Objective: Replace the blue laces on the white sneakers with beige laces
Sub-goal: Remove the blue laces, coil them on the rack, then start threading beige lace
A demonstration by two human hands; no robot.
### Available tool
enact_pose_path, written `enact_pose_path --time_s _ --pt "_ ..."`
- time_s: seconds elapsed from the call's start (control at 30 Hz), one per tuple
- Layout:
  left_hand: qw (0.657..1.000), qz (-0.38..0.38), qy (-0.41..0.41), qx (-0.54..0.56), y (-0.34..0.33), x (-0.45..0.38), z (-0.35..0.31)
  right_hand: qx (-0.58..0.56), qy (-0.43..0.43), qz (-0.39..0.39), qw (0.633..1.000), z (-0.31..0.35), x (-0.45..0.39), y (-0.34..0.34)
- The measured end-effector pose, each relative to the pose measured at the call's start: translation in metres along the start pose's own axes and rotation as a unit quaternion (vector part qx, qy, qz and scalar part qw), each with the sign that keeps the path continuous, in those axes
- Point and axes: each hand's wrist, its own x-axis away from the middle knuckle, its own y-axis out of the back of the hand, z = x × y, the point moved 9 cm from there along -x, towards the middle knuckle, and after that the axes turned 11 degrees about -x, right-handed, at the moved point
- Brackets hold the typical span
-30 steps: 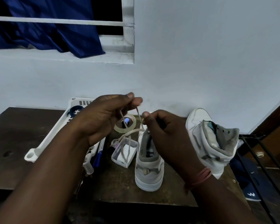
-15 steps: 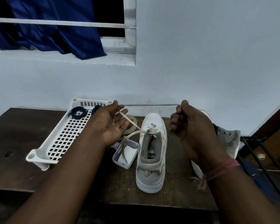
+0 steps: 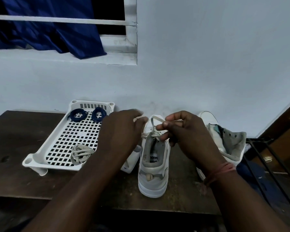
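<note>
- Tray (image 3: 40,156), white and perforated, lies on the surface (image 3: 15,139) to the left of the left hand (image 3: 119,131).
- Two coiled blue laces (image 3: 77,114) sit side by side at the tray's far end; a bundled beige lace (image 3: 81,154) lies at its near end, just left of the left forearm.
- A small clear box (image 3: 131,162) stands between the tray and the sneaker (image 3: 153,164), mostly hidden behind the left wrist; what it holds cannot be told.
- The sneaker stands upright below and between both hands, heel toward the camera, toe toward the wall.
- A beige lace end (image 3: 153,124) is threaded through its top eyelets and loops up between the hands.
- Left hand hovers over the sneaker's left side, back up, fingers curled and pinching one end of that lace at the fingertips.
- Right hand (image 3: 184,131) is raised over the sneaker's tongue, fingers curled, thumb and forefinger pinching the lace loop just above the eyelets.
- A pink thread band (image 3: 223,169) circles the right wrist.
- A second sneaker (image 3: 228,141) lies tilted behind and to the right of the right hand, its opening facing the camera.
</note>
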Motion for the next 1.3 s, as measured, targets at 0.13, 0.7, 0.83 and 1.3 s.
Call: enact_pose_path --time_s 0.13,0.7,0.83,1.3 --pt "0.972 0.013 -0.209 0.104 -0.008 -0.005 -0.036 0.012 0.006 0.004 1.0 -0.001 0.002 0.001" --pt "0.988 0.08 -0.094 0.092 -0.036 0.001 -0.029 -0.064 -0.22 -0.044 0.972 -0.062 0.018 0.012" --pt "0.987 0.085 -0.129 0.047 -0.039 0.008 -0.038 -0.137 -0.277 -0.055 0.949 -0.076 0.02 0.008" --pt "0.986 0.071 -0.134 -0.066 -0.046 0.01 -0.046 0.005 -0.107 -0.032 0.994 -0.05 0.01 0.017"
